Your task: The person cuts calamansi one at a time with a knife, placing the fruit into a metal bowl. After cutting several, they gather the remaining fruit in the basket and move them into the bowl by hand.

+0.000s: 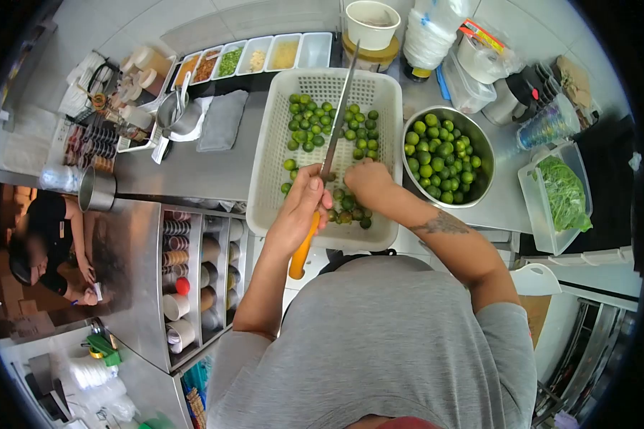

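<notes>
A long knife (341,107) with an orange handle (304,247) points away from me over a white perforated basket (261,175). My left hand (302,209) is closed round the knife near where blade and handle meet. Over the basket's right half, my right hand (368,184) has its fingers curled down among the limes; what they hold, if anything, is hidden. Several green limes (310,121) lie scattered in the basket. Just right of it, a round steel bowl (488,175) is filled with more limes.
Food trays (256,54) line the back edge. A grey cloth (222,121) and small steel pot (179,114) lie left. A white tub (373,25) stands behind the basket. Leafy greens (562,193) sit in a box at right. Another person (54,243) is at far left.
</notes>
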Demonstrator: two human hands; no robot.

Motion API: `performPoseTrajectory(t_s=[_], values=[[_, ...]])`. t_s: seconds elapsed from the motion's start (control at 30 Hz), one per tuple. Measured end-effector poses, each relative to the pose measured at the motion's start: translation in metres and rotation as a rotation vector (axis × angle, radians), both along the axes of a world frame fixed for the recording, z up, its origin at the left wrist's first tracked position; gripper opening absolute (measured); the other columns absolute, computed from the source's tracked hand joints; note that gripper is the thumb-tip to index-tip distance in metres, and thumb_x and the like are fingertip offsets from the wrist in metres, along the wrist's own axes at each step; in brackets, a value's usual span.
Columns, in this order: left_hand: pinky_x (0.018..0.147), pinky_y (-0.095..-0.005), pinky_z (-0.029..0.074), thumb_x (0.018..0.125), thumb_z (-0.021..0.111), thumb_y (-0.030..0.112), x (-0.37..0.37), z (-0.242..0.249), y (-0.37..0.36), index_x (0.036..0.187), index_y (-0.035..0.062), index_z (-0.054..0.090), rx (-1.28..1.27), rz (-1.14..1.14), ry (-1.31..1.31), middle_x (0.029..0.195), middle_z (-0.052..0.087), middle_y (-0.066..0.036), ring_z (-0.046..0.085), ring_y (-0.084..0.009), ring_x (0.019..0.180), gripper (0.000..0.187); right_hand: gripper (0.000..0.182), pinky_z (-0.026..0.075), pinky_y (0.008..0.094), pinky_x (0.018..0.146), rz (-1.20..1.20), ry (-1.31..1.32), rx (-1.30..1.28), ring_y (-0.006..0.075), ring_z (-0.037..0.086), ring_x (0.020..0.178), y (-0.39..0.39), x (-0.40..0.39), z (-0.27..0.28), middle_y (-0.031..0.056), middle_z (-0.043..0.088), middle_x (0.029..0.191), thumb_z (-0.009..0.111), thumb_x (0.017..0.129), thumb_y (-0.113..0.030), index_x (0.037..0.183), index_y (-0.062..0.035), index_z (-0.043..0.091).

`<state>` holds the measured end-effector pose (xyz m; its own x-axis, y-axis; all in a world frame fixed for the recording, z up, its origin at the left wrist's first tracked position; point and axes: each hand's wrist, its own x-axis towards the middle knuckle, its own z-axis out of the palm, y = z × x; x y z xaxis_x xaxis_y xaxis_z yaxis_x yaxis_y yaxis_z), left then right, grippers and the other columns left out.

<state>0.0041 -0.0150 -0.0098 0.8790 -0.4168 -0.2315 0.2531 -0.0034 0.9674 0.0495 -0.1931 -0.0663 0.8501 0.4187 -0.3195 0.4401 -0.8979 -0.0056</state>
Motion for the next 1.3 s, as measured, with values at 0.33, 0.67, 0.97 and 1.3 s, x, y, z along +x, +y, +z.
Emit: performPoseTrajectory(t_s=[0.33, 0.67, 0.97, 1.3], values=[[0.050, -0.0216, 0.037, 0.096, 0.035, 0.058, -0.010, 0.024, -0.005, 0.143, 0.0084, 0.027, -0.044, 0.017, -0.033, 0.083, 0.048, -0.004, 0.046, -0.0103, 0.058, 0.068, 0.036, 0.051, 0.0286, 0.086, -0.487, 0.851, 2.059, 0.0183, 0.063, 0.095, -0.038, -0.017, 0.036, 0.0113, 0.061, 0.119, 0.055, 0.095, -0.012, 0.129, 0.0001, 0.052], [0.048, -0.0205, 0.037, 0.097, 0.035, 0.057, -0.009, 0.022, -0.025, 0.148, 0.0077, 0.022, 0.084, -0.079, -0.019, 0.083, 0.049, -0.004, 0.047, -0.0091, 0.059, 0.072, 0.029, 0.049, 0.0263, 0.079, -0.569, 0.707, 2.103, 0.0158, 0.063, 0.091, -0.033, -0.028, 0.020, 0.0072, 0.064, 0.107, 0.058, 0.093, -0.011, 0.120, 0.0009, 0.059], [0.052, -0.0212, 0.039, 0.101, 0.033, 0.047, -0.010, 0.027, 0.016, 0.146, 0.0063, 0.027, 0.087, 0.223, -0.118, 0.080, 0.046, -0.004, 0.044, -0.0087, 0.056, 0.061, 0.031, 0.047, 0.0438, 0.088, 0.011, -0.201, 0.794, 0.0374, 0.061, 0.092, -0.028, -0.014, 0.020, 0.0125, 0.064, 0.104, 0.065, 0.077, -0.008, 0.108, -0.0074, 0.066], [0.052, -0.0216, 0.038, 0.102, 0.037, 0.037, -0.021, 0.019, 0.024, 0.145, 0.0073, 0.029, 0.127, 0.249, -0.182, 0.079, 0.047, -0.003, 0.044, -0.0081, 0.057, 0.053, 0.029, 0.051, 0.0385, 0.081, 0.119, 0.099, 0.535, 0.0330, 0.063, 0.095, 0.065, 0.049, -0.016, 0.0177, 0.065, 0.102, 0.060, 0.076, -0.001, 0.104, -0.0021, 0.064]])
